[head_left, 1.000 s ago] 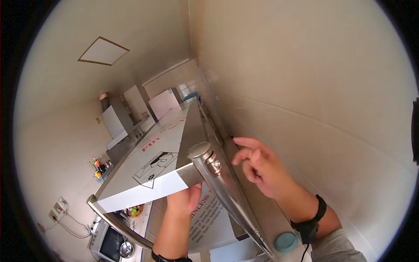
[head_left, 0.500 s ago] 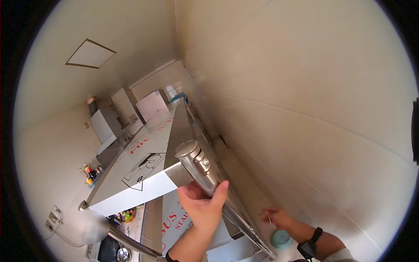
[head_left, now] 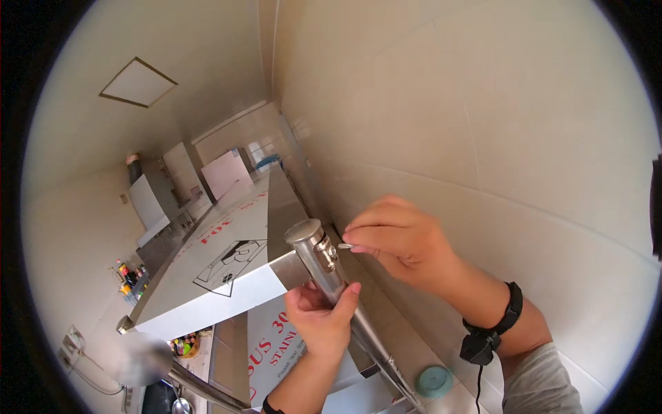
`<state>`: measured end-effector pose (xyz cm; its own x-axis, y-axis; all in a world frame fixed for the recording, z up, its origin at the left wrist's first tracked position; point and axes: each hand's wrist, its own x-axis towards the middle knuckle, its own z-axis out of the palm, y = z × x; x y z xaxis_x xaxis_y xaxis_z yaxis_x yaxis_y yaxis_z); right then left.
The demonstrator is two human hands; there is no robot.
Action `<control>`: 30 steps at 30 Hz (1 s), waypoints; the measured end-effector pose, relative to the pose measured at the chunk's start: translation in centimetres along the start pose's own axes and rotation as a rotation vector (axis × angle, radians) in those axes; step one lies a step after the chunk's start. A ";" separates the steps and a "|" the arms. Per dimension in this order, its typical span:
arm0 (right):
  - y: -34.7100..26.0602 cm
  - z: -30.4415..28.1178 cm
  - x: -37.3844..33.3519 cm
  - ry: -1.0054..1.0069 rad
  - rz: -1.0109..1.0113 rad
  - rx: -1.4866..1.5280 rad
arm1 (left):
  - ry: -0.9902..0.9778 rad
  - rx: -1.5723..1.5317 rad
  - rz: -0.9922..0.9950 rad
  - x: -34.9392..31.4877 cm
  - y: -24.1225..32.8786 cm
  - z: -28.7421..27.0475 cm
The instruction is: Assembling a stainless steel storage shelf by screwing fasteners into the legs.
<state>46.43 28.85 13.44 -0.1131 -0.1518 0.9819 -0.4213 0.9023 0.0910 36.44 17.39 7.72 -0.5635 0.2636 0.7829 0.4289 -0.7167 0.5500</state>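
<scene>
A stainless steel tube (head_left: 336,279) with a round flat cap stands slanted against the corner of a steel-topped table (head_left: 245,293). My left hand (head_left: 323,321) is wrapped round this tube below the corner, its thumb lying along the side. Just under the cap, a slotted opening shows a shiny bolt (head_left: 332,252). My right hand (head_left: 396,238) pinches a small silver metal rod (head_left: 345,245) between thumb and fingers. The rod's tip points at the bolt and is close beside it; contact cannot be made out.
A tiled wall (head_left: 483,138) rises close on the right. A green round tub (head_left: 434,381) stands on the floor below my right arm. Another capped metal tube (head_left: 207,386) is at lower left. Bottles (head_left: 127,276) and a range hood (head_left: 148,207) are farther back.
My right hand has risen from low near the green tub to beside the tube's bolt, carrying the silver rod. My left hand keeps its grip on the tube. The view has shifted slightly.
</scene>
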 end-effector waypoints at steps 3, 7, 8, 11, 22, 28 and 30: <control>0.7 0.8 0.2 -0.003 -0.120 -0.045 | -0.009 -0.024 -0.010 0.0 0.0 -0.1; 1.1 0.9 0.2 0.031 -0.208 -0.027 | -0.028 0.021 0.008 0.1 0.0 -0.2; 1.0 0.8 0.3 0.028 -0.209 -0.026 | -0.037 0.021 0.015 0.2 0.0 -0.2; 0.4 0.7 0.5 -0.019 -0.215 -0.012 | -0.022 0.009 -0.019 0.1 -0.1 -0.3; 1.0 0.0 1.8 -0.114 -0.296 0.003 | -0.042 0.020 -0.002 0.3 -0.2 -0.5; 0.9 -0.4 2.4 -0.183 -0.391 -0.086 | -0.047 0.044 0.004 0.3 0.0 -0.3; 0.6 -0.5 2.8 -0.193 -0.427 -0.130 | -0.053 0.053 0.014 0.3 0.0 -0.3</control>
<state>46.36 29.15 16.38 -0.1245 -0.5808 0.8045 -0.3518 0.7840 0.5115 36.07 17.28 7.90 -0.5197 0.2885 0.8042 0.4738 -0.6859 0.5523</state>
